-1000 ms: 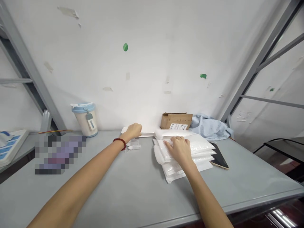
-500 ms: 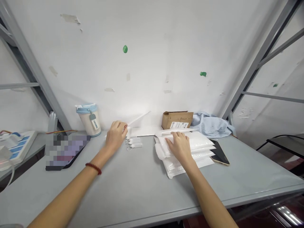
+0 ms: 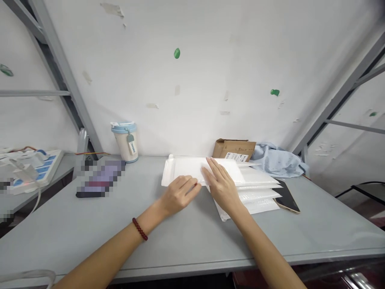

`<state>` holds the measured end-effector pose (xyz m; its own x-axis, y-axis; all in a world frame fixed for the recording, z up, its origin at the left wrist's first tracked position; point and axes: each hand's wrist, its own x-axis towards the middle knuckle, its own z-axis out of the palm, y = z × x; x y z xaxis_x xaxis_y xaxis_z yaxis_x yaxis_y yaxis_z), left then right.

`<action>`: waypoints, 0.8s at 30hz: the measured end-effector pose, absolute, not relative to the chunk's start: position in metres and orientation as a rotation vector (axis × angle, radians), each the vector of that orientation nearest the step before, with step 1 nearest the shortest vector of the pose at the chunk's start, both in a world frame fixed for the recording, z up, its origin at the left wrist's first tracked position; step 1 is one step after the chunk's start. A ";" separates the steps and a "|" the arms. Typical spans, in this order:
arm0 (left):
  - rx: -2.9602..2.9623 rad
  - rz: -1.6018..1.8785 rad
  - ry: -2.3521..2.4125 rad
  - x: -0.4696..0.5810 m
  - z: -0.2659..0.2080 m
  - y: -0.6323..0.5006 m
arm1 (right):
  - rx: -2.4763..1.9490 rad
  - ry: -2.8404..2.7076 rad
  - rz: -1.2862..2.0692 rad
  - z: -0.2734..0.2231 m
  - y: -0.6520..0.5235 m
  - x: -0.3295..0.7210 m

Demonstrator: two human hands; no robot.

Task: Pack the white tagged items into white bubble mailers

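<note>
A white padded envelope [image 3: 186, 166] lies across the table, its right part resting against a stack of similar padded envelopes [image 3: 255, 192]. At its near edge my left hand [image 3: 180, 194], with a dark red bead bracelet [image 3: 140, 229] on the wrist, is closed; the fingers curl onto that edge. Fingers outstretched and together, my right hand [image 3: 222, 184] lies flat on the same envelope's upper face. What is under the envelope is hidden.
Behind the stack stand a brown cardboard box [image 3: 233, 149] and a bundled light blue cloth [image 3: 276, 160]. A phone [image 3: 290, 198] lies right of the stack. Further left are a lidded cup [image 3: 128, 144], a blurred-out flat item [image 3: 102, 180] and a power strip [image 3: 48, 170].
My left hand has moved right and nearer with the envelope, which now lies flat. My right hand has flattened onto it. The small white tags are now out of sight. The view has shifted.
</note>
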<state>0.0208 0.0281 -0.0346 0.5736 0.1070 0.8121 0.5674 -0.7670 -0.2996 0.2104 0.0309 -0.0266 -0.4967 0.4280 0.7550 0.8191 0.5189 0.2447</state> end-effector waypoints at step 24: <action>-2.989 -2.408 -2.279 0.005 -0.028 0.042 | -1.214 -2.358 -0.565 -0.027 0.021 0.204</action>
<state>0.0049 0.0420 -0.0277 0.3128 0.9487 -0.0450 -0.0971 0.0791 0.9921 0.2042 0.0212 -0.0275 -0.5262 0.6563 0.5408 0.8302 0.5342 0.1594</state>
